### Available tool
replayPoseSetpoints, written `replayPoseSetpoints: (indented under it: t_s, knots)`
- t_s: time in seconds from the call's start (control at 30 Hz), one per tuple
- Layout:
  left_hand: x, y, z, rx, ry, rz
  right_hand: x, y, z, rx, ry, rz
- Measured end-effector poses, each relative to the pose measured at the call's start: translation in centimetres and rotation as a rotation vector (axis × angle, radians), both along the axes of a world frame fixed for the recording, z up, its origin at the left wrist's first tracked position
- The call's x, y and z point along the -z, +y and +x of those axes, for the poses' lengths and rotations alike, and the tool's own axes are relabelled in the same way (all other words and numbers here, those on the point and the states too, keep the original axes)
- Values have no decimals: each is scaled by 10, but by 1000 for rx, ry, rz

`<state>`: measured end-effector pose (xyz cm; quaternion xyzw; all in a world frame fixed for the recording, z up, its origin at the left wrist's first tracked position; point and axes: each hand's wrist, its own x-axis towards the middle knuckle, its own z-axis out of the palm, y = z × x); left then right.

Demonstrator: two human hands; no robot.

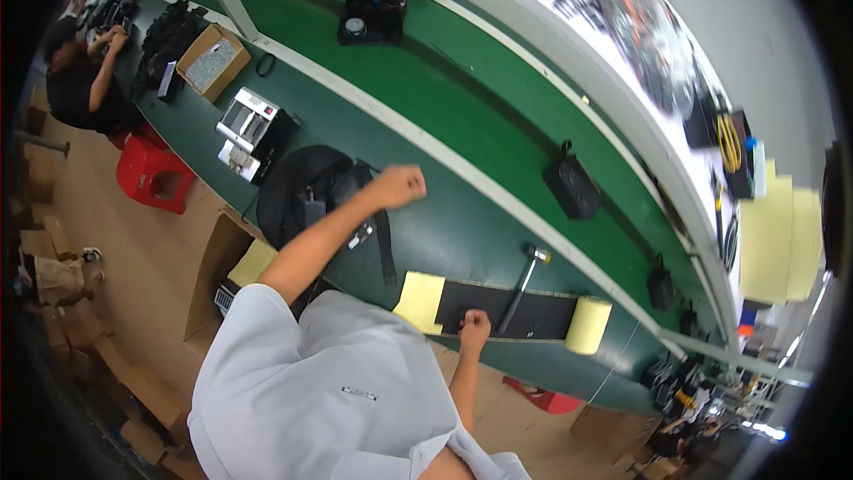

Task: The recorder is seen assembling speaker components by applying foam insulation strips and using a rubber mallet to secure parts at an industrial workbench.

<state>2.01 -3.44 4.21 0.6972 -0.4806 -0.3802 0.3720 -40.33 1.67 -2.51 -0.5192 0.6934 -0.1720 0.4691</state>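
Note:
My left hand (pixel 402 187) is raised over the green table beside a black bag (pixel 293 191) with straps, its fingers curled closed. Whatever it may hold is hidden or too small to name. Low over a long black strip (pixel 548 315) is my right hand (pixel 475 327), fingers pressed together; I cannot make out anything in them. Yellow paper (pixel 420 300) lies at the strip's left end, and a yellow roll (pixel 588 325) sits at its right end. Across the strip rests a hammer (pixel 523 291), its metal head toward the far side.
A silver and black machine (pixel 250 124) and a cardboard box (pixel 213 63) stand further left on the table. Black pouches (pixel 571 185) lie on the green conveyor beyond the rail. A person (pixel 84 80) works at far left, near a red stool (pixel 153 173).

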Motion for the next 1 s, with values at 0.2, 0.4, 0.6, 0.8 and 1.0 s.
replayPoseSetpoints:
  t_s: [0.2, 0.4, 0.6, 0.8, 1.0]
  knots:
    - [9, -109, 261, -666, -685, -404, -15, -17, 6, -34, 27, 226]
    - [52, -162, 414, -520, -998, -175, -16, -17, 27, 19, 70, 265]
    - [81, -244, 379, -462, -888, -99, -21, -29, -4, 111, 28, 390]
    - [69, -238, 404, -439, -962, -153, -17, -42, 1, -27, 103, 457]
    - [58, -234, 377, -385, -1027, -231, -11, -45, -1, -3, 17, 429]
